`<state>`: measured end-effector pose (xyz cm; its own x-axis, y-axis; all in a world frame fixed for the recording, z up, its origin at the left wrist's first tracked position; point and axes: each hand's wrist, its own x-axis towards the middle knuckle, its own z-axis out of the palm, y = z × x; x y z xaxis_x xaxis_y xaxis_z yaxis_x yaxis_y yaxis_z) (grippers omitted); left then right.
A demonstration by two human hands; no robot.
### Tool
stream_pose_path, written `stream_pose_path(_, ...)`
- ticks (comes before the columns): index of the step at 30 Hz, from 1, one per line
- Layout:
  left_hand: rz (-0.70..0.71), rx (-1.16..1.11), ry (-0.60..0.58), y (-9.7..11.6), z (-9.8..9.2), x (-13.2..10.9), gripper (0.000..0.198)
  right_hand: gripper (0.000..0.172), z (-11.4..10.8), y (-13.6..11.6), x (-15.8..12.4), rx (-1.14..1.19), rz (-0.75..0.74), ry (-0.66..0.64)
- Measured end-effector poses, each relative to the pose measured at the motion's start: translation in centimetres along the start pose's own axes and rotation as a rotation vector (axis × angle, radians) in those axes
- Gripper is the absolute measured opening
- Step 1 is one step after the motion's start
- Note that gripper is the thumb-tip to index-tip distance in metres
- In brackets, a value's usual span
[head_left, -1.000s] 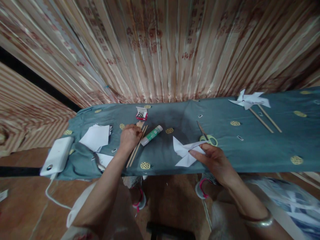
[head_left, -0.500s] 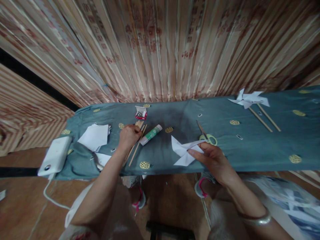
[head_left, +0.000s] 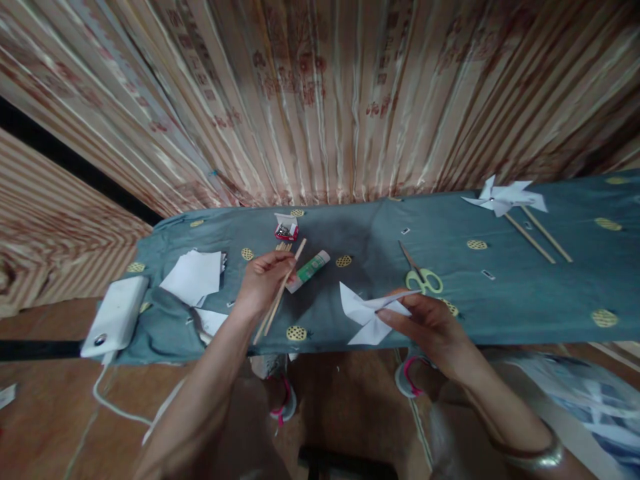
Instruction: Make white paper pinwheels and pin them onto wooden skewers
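Over cloth (head_left: 525,293), left hand (head_left: 263,280) pinching stick (head_left: 283,288), right hand (head_left: 425,320) gripping pinwheel (head_left: 365,313), glue tube (head_left: 310,269) between, scissors (head_left: 423,277) beside.

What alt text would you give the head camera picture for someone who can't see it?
A person's left hand holds a wooden stick and the right hand pinches a white paper pinwheel over a table draped in teal cloth. A glue stick, green scissors, loose paper sheets and finished pinwheels on sticks lie on it.
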<state>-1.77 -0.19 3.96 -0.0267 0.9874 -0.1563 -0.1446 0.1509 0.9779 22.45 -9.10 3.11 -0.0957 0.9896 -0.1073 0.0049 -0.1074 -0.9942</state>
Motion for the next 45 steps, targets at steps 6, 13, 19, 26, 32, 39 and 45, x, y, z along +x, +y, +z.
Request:
stream_pose_path(6,-0.292,-0.265,-0.181,-2.8,3.3,-2.0,0.035,0.019,1.1,-0.8,-0.5,-0.049,-0.040,-0.010)
stream_pose_path(13,-0.485,-0.312,-0.348,-3.4,5.3,-4.1,0.032,0.010,2.0,-1.0,-1.0,-0.379,-0.305,0.084)
stream_pose_path(19,-0.476,-0.290,-0.374,-3.1,5.7,-4.7,0.022,0.022,1.7,-0.9,-1.1,-0.603,-0.597,0.145)
stream_pose_path(26,-0.401,-0.278,-0.354,-3.7,5.5,-5.1,0.017,0.022,1.9,-0.6,-1.1,-0.693,-0.780,0.229)
stream_pose_path(32,-0.333,-0.209,-0.388,-3.9,5.3,-5.2,0.018,0.021,1.9,-0.5,-1.0,-0.715,-0.809,0.228)
stream_pose_path(39,-0.327,-0.204,-0.405,-3.2,5.6,-5.4,0.023,0.022,1.8,-0.6,-1.3,-0.703,-0.750,0.227)
stream_pose_path(45,-0.349,-0.195,-0.394,-3.0,5.7,-5.4,0.027,0.021,1.7,-0.6,-1.3,-0.720,-0.752,0.223)
